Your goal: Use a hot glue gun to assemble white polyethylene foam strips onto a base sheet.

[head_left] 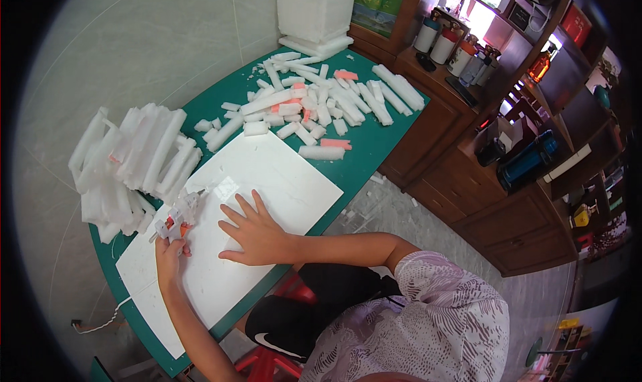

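My left hand (168, 251) grips a white hot glue gun (177, 218) with an orange trigger, its nozzle pointing up and right over a large white board (287, 174). My right hand (253, 231) lies flat on that board with its fingers spread, holding nothing. The board rests on a green table (374, 141). A built-up structure of white foam strips (134, 164) stands just left of the glue gun, at the table's left edge.
Several loose white foam sticks (321, 101), a few pink ones among them, lie scattered on the far half of the table. White foam blocks (314, 14) are stacked at the far end. Wooden cabinets with bottles (461, 54) stand to the right. A red stool (267, 362) is below.
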### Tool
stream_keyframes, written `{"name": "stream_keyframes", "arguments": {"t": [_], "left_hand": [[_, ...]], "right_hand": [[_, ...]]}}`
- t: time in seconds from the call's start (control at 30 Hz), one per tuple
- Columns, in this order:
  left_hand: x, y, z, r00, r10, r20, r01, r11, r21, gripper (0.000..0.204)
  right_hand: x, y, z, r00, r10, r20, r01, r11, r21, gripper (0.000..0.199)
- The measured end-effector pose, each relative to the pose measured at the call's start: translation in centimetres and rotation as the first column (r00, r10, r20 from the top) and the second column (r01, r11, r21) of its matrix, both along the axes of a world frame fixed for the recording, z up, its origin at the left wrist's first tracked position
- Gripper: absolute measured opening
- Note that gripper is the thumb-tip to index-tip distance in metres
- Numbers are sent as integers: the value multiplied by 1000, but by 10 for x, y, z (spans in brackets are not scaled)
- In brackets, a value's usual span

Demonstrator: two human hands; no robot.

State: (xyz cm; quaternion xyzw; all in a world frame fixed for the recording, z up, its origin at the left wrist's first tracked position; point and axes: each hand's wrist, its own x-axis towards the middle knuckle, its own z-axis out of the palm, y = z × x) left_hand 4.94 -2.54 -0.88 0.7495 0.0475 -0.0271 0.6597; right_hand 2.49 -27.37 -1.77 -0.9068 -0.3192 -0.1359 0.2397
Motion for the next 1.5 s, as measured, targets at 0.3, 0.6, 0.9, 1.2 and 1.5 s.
{"name": "stream_keyframes", "arguments": {"t": [0.3,0.6,0.9,1.2,1.5], "left_hand": [[-2,3,-2,1000,3,-21,-4,999,-32,46],[5,12,-11,1000,7,-8,-7,1000,-1,28],[2,13,-9,999,-1,-47,2,1000,18,30],[2,8,-4,999,-29,-19,29,1000,-4,35],[3,14,-12,999,-12,-41,12,1000,-2,32]], "right_hand": [[1,2,-1,1000,-14,-6,14,1000,-28,66],[3,0,5,999,-6,34,8,999,-53,63],[2,1,8,1000,-12,16,13,997,-74,64],[3,0,8,1000,-22,6,22,995,-96,65],[3,0,6,1000,-15,6,15,996,-92,66]]}}
